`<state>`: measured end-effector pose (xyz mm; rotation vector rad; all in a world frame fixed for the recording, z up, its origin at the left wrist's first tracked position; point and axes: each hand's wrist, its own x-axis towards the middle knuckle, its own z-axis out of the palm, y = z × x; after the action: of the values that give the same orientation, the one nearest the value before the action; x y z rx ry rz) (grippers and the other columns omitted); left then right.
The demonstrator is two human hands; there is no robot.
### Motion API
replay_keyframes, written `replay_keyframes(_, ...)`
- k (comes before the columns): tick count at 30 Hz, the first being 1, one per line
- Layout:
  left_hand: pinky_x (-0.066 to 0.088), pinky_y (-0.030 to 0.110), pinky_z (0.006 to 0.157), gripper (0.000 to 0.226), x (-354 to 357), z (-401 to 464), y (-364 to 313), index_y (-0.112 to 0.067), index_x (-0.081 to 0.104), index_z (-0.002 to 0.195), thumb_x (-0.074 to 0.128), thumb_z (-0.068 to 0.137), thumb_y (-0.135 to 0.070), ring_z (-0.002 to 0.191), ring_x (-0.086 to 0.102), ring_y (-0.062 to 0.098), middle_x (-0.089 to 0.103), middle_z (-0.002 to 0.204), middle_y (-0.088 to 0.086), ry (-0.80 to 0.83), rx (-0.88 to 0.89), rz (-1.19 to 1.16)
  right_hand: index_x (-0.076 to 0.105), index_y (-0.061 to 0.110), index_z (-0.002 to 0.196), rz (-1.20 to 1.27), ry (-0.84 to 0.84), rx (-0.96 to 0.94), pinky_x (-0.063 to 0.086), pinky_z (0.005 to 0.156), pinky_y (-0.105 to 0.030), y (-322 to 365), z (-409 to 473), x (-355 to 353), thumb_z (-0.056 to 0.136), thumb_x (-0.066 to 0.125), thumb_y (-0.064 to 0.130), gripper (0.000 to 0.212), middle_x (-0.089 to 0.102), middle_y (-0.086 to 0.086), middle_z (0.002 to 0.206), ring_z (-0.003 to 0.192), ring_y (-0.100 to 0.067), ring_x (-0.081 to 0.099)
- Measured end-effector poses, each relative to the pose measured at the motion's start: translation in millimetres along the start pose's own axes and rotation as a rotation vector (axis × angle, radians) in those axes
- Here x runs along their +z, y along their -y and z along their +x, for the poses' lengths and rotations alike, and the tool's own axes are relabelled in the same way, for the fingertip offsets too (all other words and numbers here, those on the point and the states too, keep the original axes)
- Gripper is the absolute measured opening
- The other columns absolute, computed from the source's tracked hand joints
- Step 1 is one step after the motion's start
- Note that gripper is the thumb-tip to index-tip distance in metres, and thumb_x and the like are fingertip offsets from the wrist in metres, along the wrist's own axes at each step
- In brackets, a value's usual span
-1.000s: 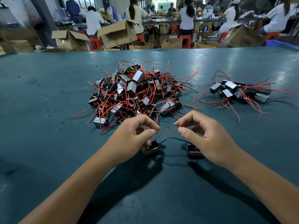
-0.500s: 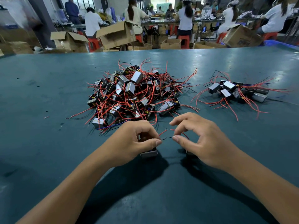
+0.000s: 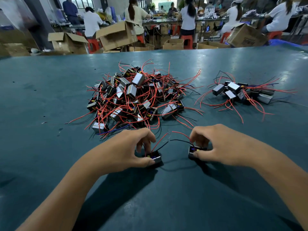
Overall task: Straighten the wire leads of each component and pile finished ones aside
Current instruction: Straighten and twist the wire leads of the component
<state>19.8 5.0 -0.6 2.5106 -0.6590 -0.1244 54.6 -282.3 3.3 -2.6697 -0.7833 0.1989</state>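
Teal table (image 3: pixel 50 97) under everything, wide and bare at the near left. Left hand (image 3: pixel 126 150) low at near centre, thumb and curled fingers clamped on a small black component (image 3: pixel 155 159) resting on the surface, red and black leads (image 3: pixel 160 141) rising from it toward the right. Farther back, just beyond that hand, big tangled heap of components (image 3: pixel 138 95) with red wires sticking out all round. Right hand (image 3: pixel 216 147) near centre-right, well apart from the left, fingers curled and pinched round a second component (image 3: pixel 193 151), also down on the table, its leads (image 3: pixel 180 139) arcing left toward those of the first; ends close together, touching or not impossible to tell. Far right, smaller pile (image 3: pixel 241 93) of components set apart from the heap, wires fanned mostly outward. Beyond the far edge, cardboard boxes (image 3: pixel 115 37), red stools (image 3: pixel 186 41) and people at benches, backs turned.
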Motion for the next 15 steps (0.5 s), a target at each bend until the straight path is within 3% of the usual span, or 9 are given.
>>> replay_keyframes(4,0.038,0.018,0.062,0.048,3.4,2.6,-6.4,-0.034,0.054,0.118,0.078,0.080,-0.050,0.071,0.053,0.000,0.063,0.087,-0.019,-0.027,-0.082,0.061,0.057,0.030,0.092,0.040,-0.115,0.146,0.051,0.068,-0.029,4.4,1.9,7.0,0.082,0.072,0.048,0.026,0.064,0.012,0.076,0.070,-0.003,0.059)
replay_keyframes(6,0.037,0.016,0.063,0.051,9.4,4.5,-13.7,-0.038,0.052,0.119,0.073,0.078,-0.061,0.073,0.052,-0.008,0.063,0.085,-0.020,-0.064,-0.130,0.134,0.057,0.029,0.091,0.085,-0.166,0.193,0.049,0.063,-0.027,9.8,3.1,13.6,0.081,0.073,0.047,0.026,0.063,0.009,0.073,0.067,-0.005,0.059)
replay_keyframes(9,0.043,0.026,0.068,0.054,20.8,9.2,-25.7,-0.037,0.056,0.113,0.067,0.073,-0.073,0.074,0.052,-0.005,0.067,0.084,-0.021,-0.127,-0.175,0.199,0.056,0.027,0.087,0.118,-0.217,0.212,0.047,0.062,-0.027,21.1,4.8,23.9,0.080,0.074,0.046,0.027,0.063,0.007,0.071,0.065,-0.006,0.057)
replay_keyframes(15,0.044,0.020,0.060,0.049,28.9,7.5,-30.5,-0.027,0.063,0.096,0.079,0.069,-0.064,0.063,0.057,-0.003,0.069,0.081,-0.024,-0.114,-0.151,-0.071,0.057,0.027,0.080,0.223,-0.209,0.229,0.053,0.060,-0.030,32.4,3.3,29.2,0.080,0.074,0.043,0.023,0.066,0.007,0.069,0.058,-0.004,0.059)
